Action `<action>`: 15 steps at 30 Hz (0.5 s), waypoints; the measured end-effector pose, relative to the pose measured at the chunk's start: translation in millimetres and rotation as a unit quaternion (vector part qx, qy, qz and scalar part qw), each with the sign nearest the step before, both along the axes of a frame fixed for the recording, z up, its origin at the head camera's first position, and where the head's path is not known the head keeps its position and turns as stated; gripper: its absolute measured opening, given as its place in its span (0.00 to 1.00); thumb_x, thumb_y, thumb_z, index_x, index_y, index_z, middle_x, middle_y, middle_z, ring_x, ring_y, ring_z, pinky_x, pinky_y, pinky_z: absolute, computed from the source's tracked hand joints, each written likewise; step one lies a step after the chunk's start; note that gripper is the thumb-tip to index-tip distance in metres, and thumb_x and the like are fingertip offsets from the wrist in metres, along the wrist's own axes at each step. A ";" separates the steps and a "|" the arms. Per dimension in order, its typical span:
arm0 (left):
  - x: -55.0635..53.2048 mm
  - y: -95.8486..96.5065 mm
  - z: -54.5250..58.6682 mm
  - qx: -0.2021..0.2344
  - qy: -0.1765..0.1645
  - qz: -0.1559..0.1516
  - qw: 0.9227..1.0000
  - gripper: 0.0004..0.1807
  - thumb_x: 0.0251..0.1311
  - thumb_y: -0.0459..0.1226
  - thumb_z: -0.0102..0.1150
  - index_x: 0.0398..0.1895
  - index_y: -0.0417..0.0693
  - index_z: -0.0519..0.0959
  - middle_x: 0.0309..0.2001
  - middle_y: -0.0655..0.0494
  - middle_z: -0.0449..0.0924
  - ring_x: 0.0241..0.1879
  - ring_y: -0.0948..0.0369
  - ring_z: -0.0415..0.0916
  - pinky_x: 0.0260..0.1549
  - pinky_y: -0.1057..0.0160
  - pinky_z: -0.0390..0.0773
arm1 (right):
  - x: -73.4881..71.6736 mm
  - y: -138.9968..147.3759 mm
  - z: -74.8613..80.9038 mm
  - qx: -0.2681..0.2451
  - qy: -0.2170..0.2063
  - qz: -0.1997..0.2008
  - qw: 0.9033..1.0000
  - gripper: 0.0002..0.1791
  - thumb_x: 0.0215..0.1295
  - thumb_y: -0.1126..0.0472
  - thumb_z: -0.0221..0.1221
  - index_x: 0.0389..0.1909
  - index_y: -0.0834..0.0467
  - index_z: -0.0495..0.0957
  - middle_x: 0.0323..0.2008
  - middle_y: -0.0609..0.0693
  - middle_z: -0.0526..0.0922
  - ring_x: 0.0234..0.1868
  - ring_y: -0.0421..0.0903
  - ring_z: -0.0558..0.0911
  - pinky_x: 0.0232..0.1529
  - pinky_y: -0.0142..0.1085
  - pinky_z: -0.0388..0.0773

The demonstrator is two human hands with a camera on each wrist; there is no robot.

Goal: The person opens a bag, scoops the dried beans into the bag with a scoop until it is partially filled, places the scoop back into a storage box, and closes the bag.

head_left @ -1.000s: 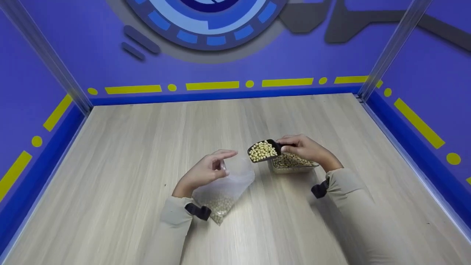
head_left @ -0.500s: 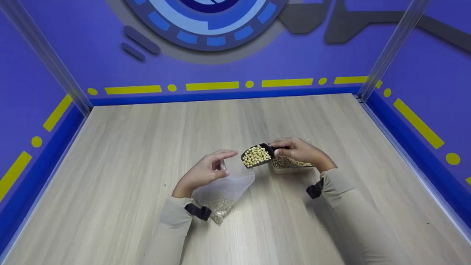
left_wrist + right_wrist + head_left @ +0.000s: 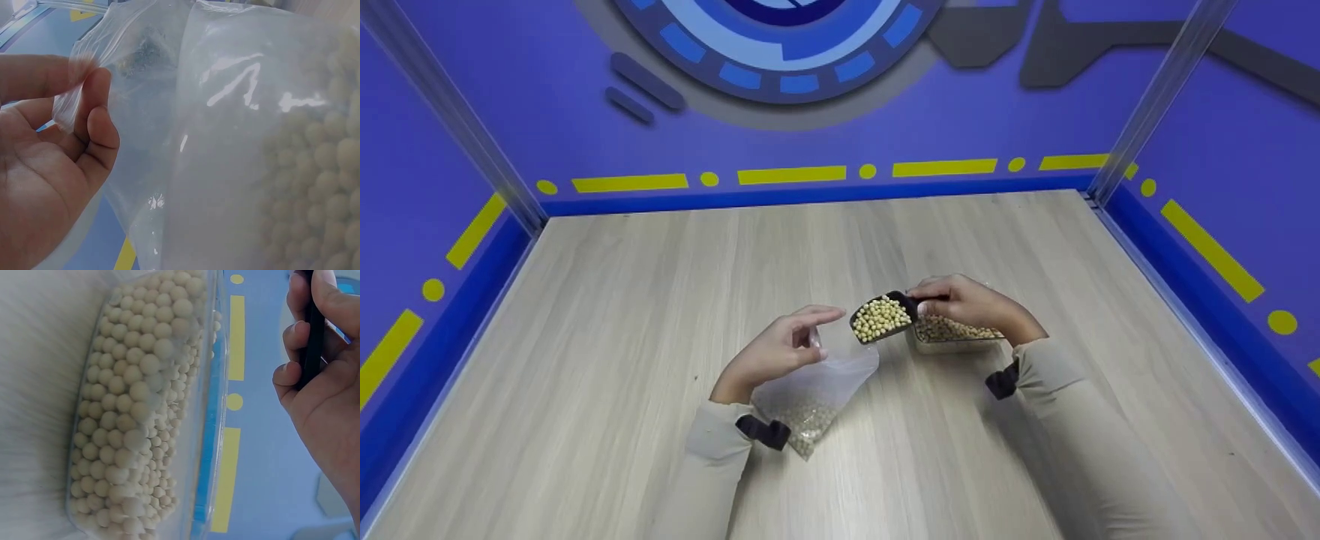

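My left hand [image 3: 772, 349] pinches the edge of a clear plastic zip bag [image 3: 844, 371] near its mouth. Pale round beans fill the lower corner of the bag, seen close through the plastic [image 3: 225, 140] in the left wrist view. My right hand [image 3: 975, 307] grips the handle of a black scoop [image 3: 903, 301], its fingers curled round the handle [image 3: 313, 349] in the right wrist view. A heap of pale yellow beans [image 3: 881, 319] fills the scoop, which hangs just above the bag's mouth, close to the left fingertips.
Below my right hand stands a clear rectangular container [image 3: 956, 347] holding many more beans [image 3: 124, 405]. Wood-grain tabletop [image 3: 660, 300] surrounds everything. Blue panels [image 3: 780, 142] border the table at the back and both sides.
My right hand has carried the loaded scoop left and slightly down toward the bag's mouth, then nearly stopped over the last half second. The left hand and bag stay in place.
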State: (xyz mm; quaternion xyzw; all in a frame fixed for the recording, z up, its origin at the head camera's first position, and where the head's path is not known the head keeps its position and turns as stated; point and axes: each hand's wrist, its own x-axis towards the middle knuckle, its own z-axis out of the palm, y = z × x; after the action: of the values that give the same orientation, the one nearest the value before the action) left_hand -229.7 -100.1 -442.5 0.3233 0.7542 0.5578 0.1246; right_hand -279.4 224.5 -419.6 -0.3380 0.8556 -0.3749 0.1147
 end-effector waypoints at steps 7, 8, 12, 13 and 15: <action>-0.8 -0.6 -1.2 0.012 0.003 -0.007 1.000 0.30 0.54 0.25 0.57 0.64 0.33 0.68 0.65 0.39 0.67 0.32 0.66 0.66 0.33 0.72 0.69 | -0.3 -1.7 4.6 0.015 0.018 0.008 1.000 0.17 0.67 0.67 0.56 0.54 0.68 0.78 0.53 0.64 0.80 0.56 0.60 0.77 0.59 0.52 0.71; -0.6 -0.7 -1.0 0.013 0.002 -0.007 1.000 0.30 0.54 0.25 0.57 0.64 0.33 0.69 0.65 0.40 0.67 0.32 0.66 0.66 0.33 0.73 0.69 | -0.4 -1.9 5.2 0.017 0.021 0.008 1.000 0.17 0.67 0.67 0.56 0.54 0.68 0.78 0.52 0.64 0.80 0.56 0.60 0.77 0.59 0.52 0.71; 0.1 -0.7 -0.4 0.010 -0.004 -0.004 1.000 0.30 0.54 0.24 0.57 0.64 0.34 0.69 0.66 0.41 0.66 0.32 0.67 0.67 0.33 0.73 0.69 | -0.6 -2.9 6.9 0.025 0.035 0.012 0.999 0.17 0.66 0.68 0.56 0.54 0.68 0.78 0.51 0.64 0.81 0.55 0.60 0.78 0.58 0.51 0.72; 0.3 -0.6 -0.5 0.009 -0.007 -0.003 1.000 0.30 0.54 0.24 0.57 0.64 0.34 0.69 0.66 0.41 0.66 0.32 0.67 0.67 0.33 0.73 0.69 | -0.7 -2.8 7.0 0.027 0.038 0.012 0.999 0.17 0.66 0.68 0.56 0.54 0.68 0.78 0.51 0.63 0.81 0.55 0.60 0.78 0.58 0.51 0.72; 0.5 -0.4 -0.3 0.008 -0.013 -0.002 1.000 0.31 0.53 0.24 0.57 0.64 0.34 0.69 0.66 0.41 0.66 0.32 0.67 0.67 0.33 0.73 0.69 | -0.9 -2.4 7.0 0.028 0.043 0.013 0.999 0.16 0.66 0.68 0.56 0.54 0.67 0.79 0.51 0.63 0.81 0.55 0.60 0.78 0.58 0.51 0.72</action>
State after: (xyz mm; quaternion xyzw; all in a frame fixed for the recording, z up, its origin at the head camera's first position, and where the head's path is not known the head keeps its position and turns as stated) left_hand -229.2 -100.5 -442.9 0.3187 0.7472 0.5679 0.1328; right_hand -280.3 222.0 -412.6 -0.3620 0.8653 -0.3343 0.0922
